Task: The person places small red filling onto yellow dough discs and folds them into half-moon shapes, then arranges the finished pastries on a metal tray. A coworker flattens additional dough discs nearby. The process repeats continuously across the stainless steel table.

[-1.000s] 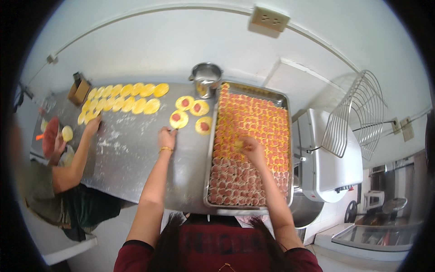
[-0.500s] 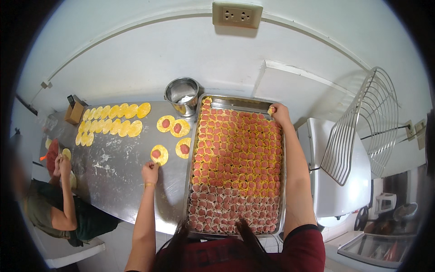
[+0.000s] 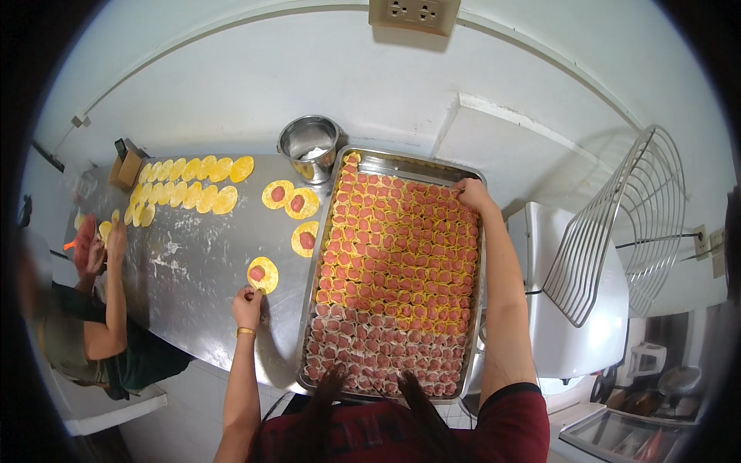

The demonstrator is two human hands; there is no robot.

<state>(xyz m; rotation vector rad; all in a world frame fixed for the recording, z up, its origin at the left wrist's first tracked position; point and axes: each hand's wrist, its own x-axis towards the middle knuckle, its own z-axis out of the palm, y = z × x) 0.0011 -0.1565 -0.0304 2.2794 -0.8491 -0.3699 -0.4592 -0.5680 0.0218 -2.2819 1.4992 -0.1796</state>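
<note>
My left hand (image 3: 247, 309) pinches the near edge of a round yellow dumpling wrapper (image 3: 269, 285) topped with a lump of pink meat filling (image 3: 257, 273). Three more filled wrappers (image 3: 306, 239) lie beyond it, between the bench and the tray. My right hand (image 3: 472, 195) is at the far right corner of a large metal tray (image 3: 417, 163), its fingers closed around a small dumpling at the end of a row; the fingers mostly hide it. Tight rows of open-topped dumplings (image 3: 386, 255) fill most of the tray, yellow-skinned farther off and pale-skinned nearest me.
Overlapping plain yellow wrappers (image 3: 189, 196) lie on the floured steel bench (image 3: 193, 285). A metal pot (image 3: 310, 147) with white powder stands behind the tray. At the left, a co-worker (image 3: 100, 324) handles wrappers beside pink meat (image 3: 83, 245). A wire rack (image 3: 610, 239) juts out on the right.
My right hand has brought the dumpling down against the others at the tray's far right corner. My left hand stays at the filled wrapper's edge. The co-worker's hands have risen slightly.
</note>
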